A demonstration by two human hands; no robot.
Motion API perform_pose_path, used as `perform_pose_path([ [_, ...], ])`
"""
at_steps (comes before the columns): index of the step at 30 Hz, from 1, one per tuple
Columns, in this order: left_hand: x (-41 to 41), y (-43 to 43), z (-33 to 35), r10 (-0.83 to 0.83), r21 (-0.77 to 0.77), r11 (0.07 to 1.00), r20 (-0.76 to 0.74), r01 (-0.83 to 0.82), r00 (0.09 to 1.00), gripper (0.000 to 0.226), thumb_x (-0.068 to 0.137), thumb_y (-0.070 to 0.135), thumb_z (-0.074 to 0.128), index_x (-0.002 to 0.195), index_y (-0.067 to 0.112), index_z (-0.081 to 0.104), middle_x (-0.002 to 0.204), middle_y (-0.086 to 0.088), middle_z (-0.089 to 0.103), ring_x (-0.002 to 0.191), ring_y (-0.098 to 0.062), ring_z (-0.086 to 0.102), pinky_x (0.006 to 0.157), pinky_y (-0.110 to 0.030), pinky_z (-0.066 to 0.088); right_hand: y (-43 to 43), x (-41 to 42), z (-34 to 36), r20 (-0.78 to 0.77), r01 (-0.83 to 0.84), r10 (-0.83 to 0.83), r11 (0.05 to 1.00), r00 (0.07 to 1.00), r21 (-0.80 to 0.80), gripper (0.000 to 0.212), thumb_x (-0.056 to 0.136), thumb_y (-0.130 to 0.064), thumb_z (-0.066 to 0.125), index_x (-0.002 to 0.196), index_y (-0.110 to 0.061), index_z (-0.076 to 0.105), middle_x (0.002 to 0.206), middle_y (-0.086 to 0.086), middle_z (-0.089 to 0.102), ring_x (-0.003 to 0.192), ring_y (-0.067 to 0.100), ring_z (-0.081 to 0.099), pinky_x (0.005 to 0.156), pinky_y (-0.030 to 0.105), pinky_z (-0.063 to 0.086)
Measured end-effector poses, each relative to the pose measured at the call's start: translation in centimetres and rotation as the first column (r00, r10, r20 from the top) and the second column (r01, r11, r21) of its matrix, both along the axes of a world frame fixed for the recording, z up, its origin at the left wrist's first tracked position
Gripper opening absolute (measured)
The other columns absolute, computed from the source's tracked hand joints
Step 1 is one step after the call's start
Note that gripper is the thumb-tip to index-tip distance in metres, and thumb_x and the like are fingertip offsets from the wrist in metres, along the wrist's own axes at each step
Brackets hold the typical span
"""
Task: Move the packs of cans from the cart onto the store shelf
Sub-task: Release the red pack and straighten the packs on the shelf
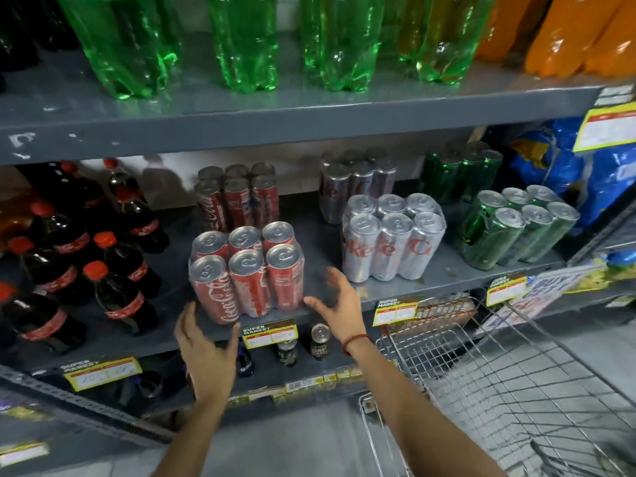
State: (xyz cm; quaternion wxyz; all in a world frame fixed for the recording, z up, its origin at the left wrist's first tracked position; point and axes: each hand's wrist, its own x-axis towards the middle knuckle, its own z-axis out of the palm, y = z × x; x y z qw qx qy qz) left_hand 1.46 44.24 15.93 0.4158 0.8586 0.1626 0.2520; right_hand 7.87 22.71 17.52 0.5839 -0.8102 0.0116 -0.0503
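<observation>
Packs of cans stand on the grey middle shelf [395, 287]: the red six-pack [246, 270] sits upright at the front edge, right before me, with a second red pack [237, 197] behind it. To its right stand the silver pack [392, 235] and, further along, the green pack [519, 225], each with another of its kind behind.

Both my forearms reach up from the bottom of the view towards the red six-pack. My left hand [206, 352] is raised just below the pack's lower left corner, back of the hand towards me, fingers spread and loose, thumb out to the right; its fingertips come close to the wrap, though I cannot tell whether they touch it. My right hand [339, 304] is just beside the pack's right side, palm turned inward, fingers curved and apart, holding nothing. A red thread [356, 340] circles that wrist.

The wire cart [516, 383] stands at lower right, beside my right arm.
</observation>
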Motion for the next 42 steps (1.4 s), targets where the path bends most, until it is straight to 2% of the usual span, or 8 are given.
perform_pose_path([
  [2, -1.1, -3.9, -0.4, 0.028, 0.05, 0.998, 0.086, -0.032, 0.996, 0.076, 0.073, 0.012, 0.077, 0.136, 0.004, 0.035, 0.136, -0.023, 0.034, 0.123, -0.038, 0.043, 0.104, -0.051, 0.041, -3.6, -0.3, 0.0, 0.027, 0.148, -0.148, 0.989, 0.989, -0.002, 0.062, 0.072, -0.026, 0.079, 0.125, -0.009, 0.051, 0.125, 0.008, 0.06, 0.112, 0.016, 0.056, 0.098, 0.033, 0.048],
  [6, -0.5, -11.2, 0.2, -0.301, 0.145, 0.944, 0.02, 0.295, 0.953, 0.057, 0.08, 0.013, 0.07, 0.131, 0.003, 0.046, 0.132, -0.019, 0.043, 0.122, -0.035, 0.05, 0.105, -0.036, 0.039, -10.8, -0.1, 0.2, 0.029, 0.38, -0.381, 0.925, 0.924, 0.025, 0.05, 0.073, -0.019, 0.078, 0.116, -0.004, 0.056, 0.115, 0.014, 0.063, 0.104, 0.027, 0.06, 0.09, 0.029, 0.052],
  [8, 0.9, -14.0, 1.2, -0.421, 0.182, 0.891, -0.017, 0.417, 0.907, 0.051, 0.084, 0.016, 0.066, 0.131, 0.005, 0.049, 0.13, -0.016, 0.047, 0.121, -0.03, 0.052, 0.106, -0.034, 0.04, -13.7, 0.3, 0.4, 0.0, 0.43, -0.43, 0.903, 0.903, 0.008, 0.052, 0.073, -0.019, 0.078, 0.116, -0.003, 0.055, 0.115, 0.016, 0.062, 0.105, 0.029, 0.06, 0.094, 0.039, 0.051],
  [12, 5.1, -17.7, 3.1, -0.514, 0.137, 0.846, -0.048, 0.515, 0.857, 0.057, 0.085, 0.022, 0.063, 0.135, 0.006, 0.043, 0.136, -0.014, 0.043, 0.126, -0.026, 0.048, 0.108, -0.031, 0.037, -17.3, 1.8, 0.7, -0.033, 0.42, -0.424, 0.903, 0.905, -0.087, 0.068, 0.066, -0.023, 0.083, 0.123, -0.005, 0.05, 0.118, 0.016, 0.06, 0.099, 0.02, 0.057, 0.089, 0.03, 0.048],
  [14, 7.2, -18.8, 3.6, -0.504, 0.06, 0.86, -0.065, 0.507, 0.861, 0.069, 0.081, 0.022, 0.067, 0.141, 0.008, 0.035, 0.142, -0.012, 0.036, 0.131, -0.025, 0.042, 0.109, -0.036, 0.037, -18.1, 2.8, 0.9, -0.074, 0.363, -0.373, 0.924, 0.925, -0.119, 0.082, 0.064, -0.024, 0.085, 0.132, -0.006, 0.042, 0.126, 0.017, 0.055, 0.108, 0.024, 0.056, 0.091, 0.03, 0.045],
  [19, 11.2, -19.5, 2.7, -0.477, -0.068, 0.875, -0.29, 0.48, 0.829, 0.104, 0.071, 0.029, 0.077, 0.151, 0.014, 0.011, 0.152, -0.014, 0.032, 0.139, -0.031, 0.034, 0.109, -0.045, 0.034, -18.3, 4.5, 0.9, -0.124, 0.187, -0.203, 0.973, 0.971, -0.133, 0.097, 0.058, -0.015, 0.087, 0.138, -0.006, 0.033, 0.136, 0.018, 0.049, 0.124, 0.032, 0.05, 0.104, 0.049, 0.043],
  [24, 11.2, -19.7, 0.9, -0.452, -0.025, 0.884, -0.309, 0.468, 0.837, 0.096, 0.07, 0.028, 0.079, 0.147, 0.014, 0.023, 0.136, -0.015, 0.056, 0.125, -0.035, 0.053, 0.095, -0.041, 0.046, -18.2, 4.8, -0.1, -0.078, 0.185, -0.203, 0.964, 0.976, -0.193, 0.082, 0.059, -0.01, 0.086, 0.128, -0.004, 0.042, 0.127, 0.017, 0.058, 0.12, 0.031, 0.053, 0.102, 0.048, 0.044],
  [42, 7.8, -21.2, 0.6, -0.37, 0.07, 0.919, -0.182, 0.387, 0.911, 0.08, 0.078, 0.026, 0.073, 0.145, 0.013, 0.032, 0.111, -0.013, 0.072, 0.097, -0.032, 0.068, 0.084, -0.04, 0.052, -20.0, 4.3, 0.4, -0.103, 0.152, -0.192, 0.938, 0.976, -0.313, 0.073, 0.061, -0.016, 0.085, 0.122, -0.007, 0.046, 0.115, 0.018, 0.064, 0.107, 0.034, 0.058, 0.097, 0.049, 0.047],
])
